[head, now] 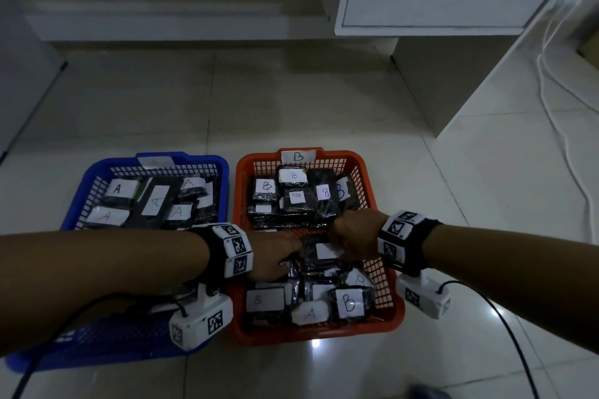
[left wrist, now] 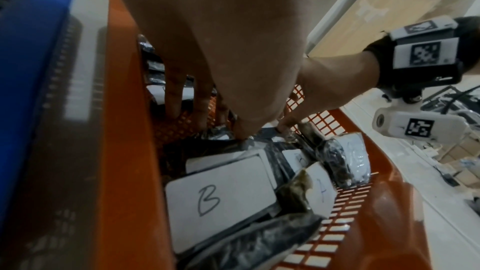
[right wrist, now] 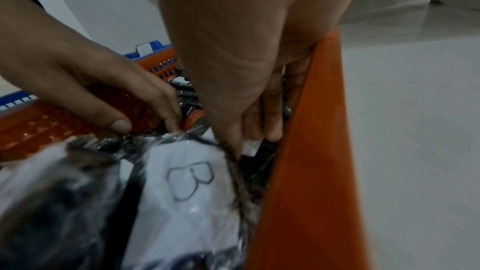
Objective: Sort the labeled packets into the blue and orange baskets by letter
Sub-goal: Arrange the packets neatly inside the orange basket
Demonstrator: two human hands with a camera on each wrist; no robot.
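two plastic mesh baskets stood side by side on the pale tiled floor (head: 324, 100), the blue basket (head: 97, 172) at nine o'clock and the orange basket (head: 366, 172) at three o'clock, their rims nearly touching. the blue one held black plastic-wrapped packets with white labels marked a (head: 117, 188). the far end of the orange one, toward twelve o'clock, held a neat group of black packets marked b (head: 266, 186); its near end, toward six o'clock, held a loose heap with b labels and one white label marked a (head: 309, 312).

both hands reached into the middle of the orange basket. the left hand (head: 275, 257) came in from nine o'clock, fingers bent downward, its fingertips (left wrist: 241, 132) pinching the crinkled edge of a black wrapped packet with a white label (head: 319, 253). the right hand (head: 351, 236) came in from three o'clock, its fingers (right wrist: 272, 130) curled down against the same packet's other side, beside the orange wall. how firmly it held could not be told.

a white cable (head: 551, 97) trailed over the floor at two o'clock.
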